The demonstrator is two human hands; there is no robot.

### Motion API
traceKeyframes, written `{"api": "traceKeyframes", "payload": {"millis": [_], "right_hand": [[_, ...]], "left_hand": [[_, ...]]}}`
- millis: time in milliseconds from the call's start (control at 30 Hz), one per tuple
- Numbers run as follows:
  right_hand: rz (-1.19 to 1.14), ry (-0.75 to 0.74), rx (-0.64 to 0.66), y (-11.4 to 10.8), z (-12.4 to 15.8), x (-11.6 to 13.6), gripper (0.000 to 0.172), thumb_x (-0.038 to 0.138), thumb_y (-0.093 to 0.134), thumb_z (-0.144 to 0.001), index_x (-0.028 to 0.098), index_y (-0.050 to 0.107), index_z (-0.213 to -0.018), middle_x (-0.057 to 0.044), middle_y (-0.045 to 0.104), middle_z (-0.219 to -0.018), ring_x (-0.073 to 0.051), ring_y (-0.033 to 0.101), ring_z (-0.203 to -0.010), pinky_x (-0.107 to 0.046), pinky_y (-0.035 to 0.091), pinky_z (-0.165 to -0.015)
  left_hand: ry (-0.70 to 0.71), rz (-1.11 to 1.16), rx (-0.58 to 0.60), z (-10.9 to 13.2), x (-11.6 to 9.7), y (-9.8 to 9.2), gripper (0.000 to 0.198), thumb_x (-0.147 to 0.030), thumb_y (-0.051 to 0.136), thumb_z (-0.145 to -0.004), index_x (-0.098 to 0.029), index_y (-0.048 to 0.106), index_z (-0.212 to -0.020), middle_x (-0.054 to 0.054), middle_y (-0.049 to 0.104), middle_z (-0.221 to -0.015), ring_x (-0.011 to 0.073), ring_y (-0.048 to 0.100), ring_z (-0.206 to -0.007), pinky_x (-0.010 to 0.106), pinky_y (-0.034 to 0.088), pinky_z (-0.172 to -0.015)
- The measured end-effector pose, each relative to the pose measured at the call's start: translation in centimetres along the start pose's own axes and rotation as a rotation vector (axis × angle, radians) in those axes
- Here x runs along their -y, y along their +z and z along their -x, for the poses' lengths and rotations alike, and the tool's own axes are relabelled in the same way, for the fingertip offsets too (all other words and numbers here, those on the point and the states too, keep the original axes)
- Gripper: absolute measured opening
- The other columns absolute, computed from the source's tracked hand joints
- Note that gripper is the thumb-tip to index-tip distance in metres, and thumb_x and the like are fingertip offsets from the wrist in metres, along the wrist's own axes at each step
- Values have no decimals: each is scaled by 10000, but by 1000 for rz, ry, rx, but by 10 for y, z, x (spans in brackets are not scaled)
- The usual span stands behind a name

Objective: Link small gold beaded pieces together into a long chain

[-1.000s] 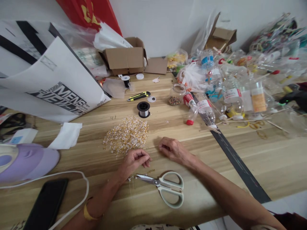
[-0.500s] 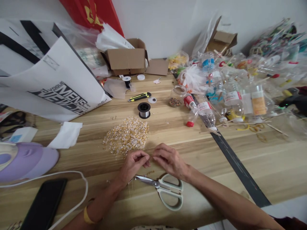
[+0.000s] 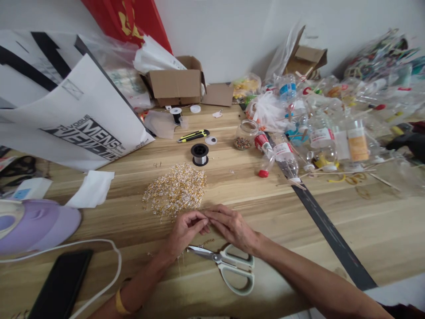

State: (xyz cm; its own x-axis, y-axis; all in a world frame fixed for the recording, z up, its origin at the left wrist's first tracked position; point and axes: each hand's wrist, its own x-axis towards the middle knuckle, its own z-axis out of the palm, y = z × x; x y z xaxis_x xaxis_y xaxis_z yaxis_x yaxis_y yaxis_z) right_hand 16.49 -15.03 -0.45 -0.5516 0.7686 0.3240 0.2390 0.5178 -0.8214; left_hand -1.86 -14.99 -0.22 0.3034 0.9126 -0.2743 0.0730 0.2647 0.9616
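Observation:
My left hand (image 3: 187, 231) and my right hand (image 3: 233, 227) meet fingertip to fingertip, both pinched closed. Whatever lies between the fingers is too small to make out. Just beyond them spreads a heap of tiny gold and clear beads (image 3: 175, 190). A short string of gold beads (image 3: 208, 241) rests on the wood below my hands. Under my right wrist lies a pair of scissors (image 3: 217, 258) with pale handles, its blades pointing left. A spool of silvery wire (image 3: 199, 156) stands behind the bead heap.
A yellow-black utility knife (image 3: 194, 135) and a jar of beads (image 3: 244, 136) sit farther back. Plastic bottles (image 3: 320, 133) crowd the right, past a dark strip (image 3: 328, 230). At left are a phone (image 3: 61, 283), a white cable (image 3: 117, 261) and a large white bag (image 3: 83, 110).
My right hand has shifted slightly left, and its fingertips now touch or overlap those of my left hand. Both hands stay pinched; the tabletop things lie as before.

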Motion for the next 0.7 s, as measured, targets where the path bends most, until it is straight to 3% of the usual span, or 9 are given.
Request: {"api": "traceKeyframes", "payload": {"millis": [333, 700], "right_hand": [[-52, 2, -122, 4, 0, 3, 201, 206, 508, -928, 199, 663, -1056, -81, 609, -972, -164, 602, -915, -294, 523, -802], [-75, 30, -146, 7, -2, 2, 155, 230, 493, -934, 176, 639, -929, -86, 603, -970, -163, 596, -901, -288, 504, -792]], "left_hand": [[-12, -18, 36, 1, 1, 1, 212, -332, 690, -714, -125, 651, -698, 11, 652, -585, 130, 589, -556, 225, 473, -553], [2, -84, 42, 1, 1, 2, 190, -302, 650, -725, -118, 650, -679, -2, 617, -545, 114, 558, -518, 210, 457, -527]]}}
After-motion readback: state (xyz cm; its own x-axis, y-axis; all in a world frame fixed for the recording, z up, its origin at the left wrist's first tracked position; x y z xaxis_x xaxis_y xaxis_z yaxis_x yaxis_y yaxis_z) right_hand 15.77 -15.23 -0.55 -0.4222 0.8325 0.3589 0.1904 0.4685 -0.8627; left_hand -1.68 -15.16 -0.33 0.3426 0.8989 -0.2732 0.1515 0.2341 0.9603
